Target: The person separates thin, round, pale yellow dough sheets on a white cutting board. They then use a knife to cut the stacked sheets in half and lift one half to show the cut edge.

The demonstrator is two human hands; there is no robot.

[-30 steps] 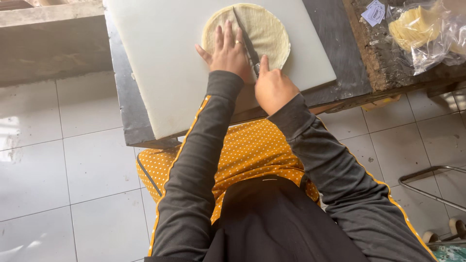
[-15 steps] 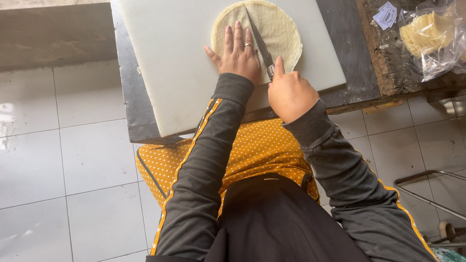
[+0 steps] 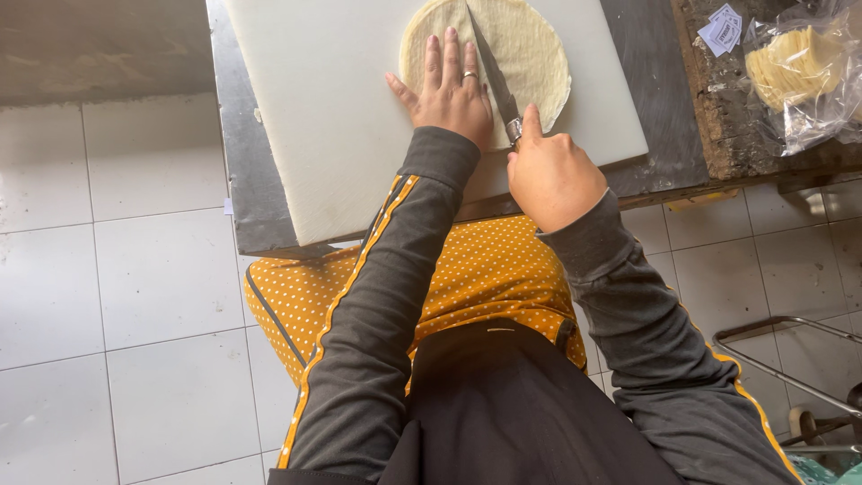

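A round pale flatbread [image 3: 530, 54] lies on a white cutting board [image 3: 332, 108]. My left hand [image 3: 446, 90] rests flat on the flatbread's left half, fingers spread, a ring on one finger. My right hand [image 3: 549, 171] grips a knife [image 3: 490, 72] by its handle at the board's near edge. The blade runs across the middle of the flatbread, right beside my left fingers, its tip near the far rim.
The board sits on a dark metal table [image 3: 242, 180]. A plastic bag of stacked flatbreads [image 3: 799, 72] and paper slips [image 3: 723, 29] lie on a wooden surface at right. White floor tiles [image 3: 99, 296] spread left; a metal frame [image 3: 790, 359] stands lower right.
The view has shifted slightly, so the board sits a little further right in frame. Both hands keep their hold on the flatbread and knife, with the blade still across the middle.
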